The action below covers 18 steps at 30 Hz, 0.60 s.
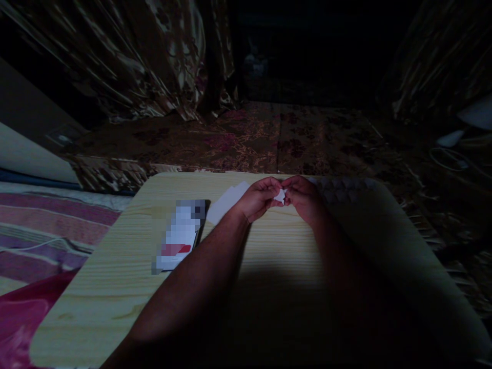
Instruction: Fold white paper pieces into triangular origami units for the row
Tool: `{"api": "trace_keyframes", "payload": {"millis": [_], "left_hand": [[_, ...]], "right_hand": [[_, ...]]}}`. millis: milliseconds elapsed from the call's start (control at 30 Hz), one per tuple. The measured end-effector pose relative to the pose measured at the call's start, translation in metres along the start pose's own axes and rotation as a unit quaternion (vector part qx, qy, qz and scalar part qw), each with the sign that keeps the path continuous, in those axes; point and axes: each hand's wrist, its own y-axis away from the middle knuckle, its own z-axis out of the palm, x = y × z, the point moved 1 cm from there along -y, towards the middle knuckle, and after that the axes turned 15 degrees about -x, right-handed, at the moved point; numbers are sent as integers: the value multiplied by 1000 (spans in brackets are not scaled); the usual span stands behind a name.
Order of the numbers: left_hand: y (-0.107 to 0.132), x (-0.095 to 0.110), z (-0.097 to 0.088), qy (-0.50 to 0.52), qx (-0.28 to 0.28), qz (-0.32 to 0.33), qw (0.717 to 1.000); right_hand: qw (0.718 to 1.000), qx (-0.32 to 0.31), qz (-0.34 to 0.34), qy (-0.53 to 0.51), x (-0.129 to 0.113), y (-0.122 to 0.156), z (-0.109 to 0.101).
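Head view: left hand and right hand meet over the tabletop, both pinching a small white paper piece between fingertips; white sheet just left of the left hand; blurred box farther left.

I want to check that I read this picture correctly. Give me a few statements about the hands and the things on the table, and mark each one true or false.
1. The left hand and the right hand pinch a small white paper piece between their fingertips. True.
2. A phone lies flat on the table. True.
3. The phone lies to the right of both hands. False: it lies to the left of the left forearm.
4. The table is made of dark glass. False: it is pale wood with visible grain.
5. A white sheet lies on the table beside the left hand. True.
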Motion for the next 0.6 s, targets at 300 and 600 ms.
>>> {"api": "trace_keyframes", "payload": {"millis": [300,600], "left_hand": [[3,3,-5,85,-44,-33,995],[3,5,-3,119,-29,-41,992]], "right_hand": [[997,-67,-21,-34,1,1,1],[998,-50,-20,-45,1,1,1]]}}
